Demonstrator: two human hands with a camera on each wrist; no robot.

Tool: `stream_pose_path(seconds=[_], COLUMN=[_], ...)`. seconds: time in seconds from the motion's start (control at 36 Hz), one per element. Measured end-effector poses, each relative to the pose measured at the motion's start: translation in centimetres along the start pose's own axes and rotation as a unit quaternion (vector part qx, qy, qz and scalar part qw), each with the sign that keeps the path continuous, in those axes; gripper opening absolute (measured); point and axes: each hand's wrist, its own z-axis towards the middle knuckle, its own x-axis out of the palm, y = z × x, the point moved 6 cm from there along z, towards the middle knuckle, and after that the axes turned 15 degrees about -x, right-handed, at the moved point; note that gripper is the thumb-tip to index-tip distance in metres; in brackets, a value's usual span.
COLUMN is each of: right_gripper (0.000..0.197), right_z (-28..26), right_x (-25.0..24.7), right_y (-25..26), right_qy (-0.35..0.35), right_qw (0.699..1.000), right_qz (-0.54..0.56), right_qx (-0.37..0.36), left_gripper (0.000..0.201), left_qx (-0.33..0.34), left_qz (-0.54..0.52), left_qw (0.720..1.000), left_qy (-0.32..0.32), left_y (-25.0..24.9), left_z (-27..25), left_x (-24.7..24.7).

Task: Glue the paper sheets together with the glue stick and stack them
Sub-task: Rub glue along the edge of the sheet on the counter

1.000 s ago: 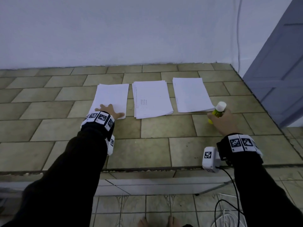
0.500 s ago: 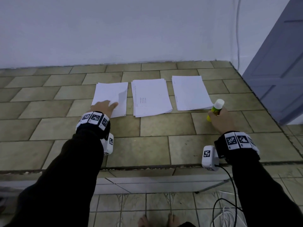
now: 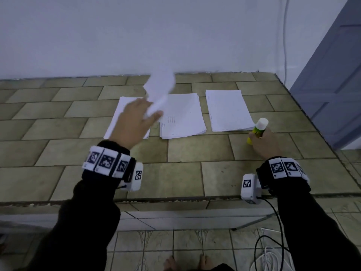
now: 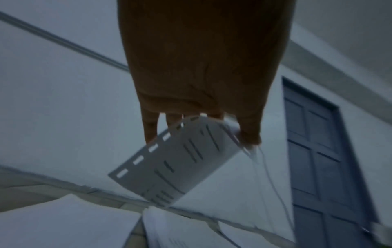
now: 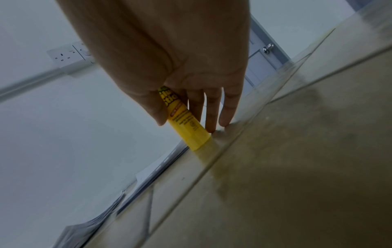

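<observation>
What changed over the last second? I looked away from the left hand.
The left hand took hold of a sheet from the left pile and lifted it up and rightward; it now curls in the air. The right hand still holds the capped glue stick on the counter. The other piles stayed put.
</observation>
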Motion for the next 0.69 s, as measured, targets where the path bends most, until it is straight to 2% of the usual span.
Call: stream_pose_path(seconds=[0.08, 0.17, 0.31, 0.36, 0.44, 0.61, 0.69], right_gripper=[0.037, 0.038, 0.036, 0.036, 0.036, 0.038, 0.038], right_z=[0.0, -0.1, -0.2, -0.2, -0.2, -0.1, -0.1], right_x=[0.0, -0.1, -0.1, -0.1, -0.1, -0.1, -0.1], right_y=[0.1, 0.2, 0.2, 0.3, 0.3, 0.2, 0.2], right_qy=[0.0, 0.0, -0.004, -0.005, -0.006, -0.009, -0.007], right_qw=[1.0, 1.0, 1.0, 1.0, 1.0, 1.0, 1.0], right_qz=[0.007, 0.005, 0.011, 0.014, 0.016, 0.015, 0.016], right_qx=[0.0, -0.002, -0.013, -0.014, -0.015, -0.013, -0.013], left_gripper=[0.075, 0.064, 0.065, 0.069, 0.075, 0.076, 0.074], left_qx=[0.038, 0.096, 0.131, 0.13, 0.126, 0.122, 0.103], left_qz=[0.031, 0.088, 0.226, 0.267, 0.285, 0.256, 0.194], left_qw=[0.99, 0.965, 0.911, 0.891, 0.879, 0.884, 0.902], left_qy=[0.13, 0.227, 0.318, 0.342, 0.362, 0.371, 0.372], left_y=[-1.7, -3.0, -2.0, -1.6, -1.2, -0.9, -0.9], left_z=[-2.7, -5.5, -8.4, -9.1, -9.9, -10.6, -10.6], left_x=[3.2, 6.2, 10.0, 10.6, 10.7, 10.1, 9.5])
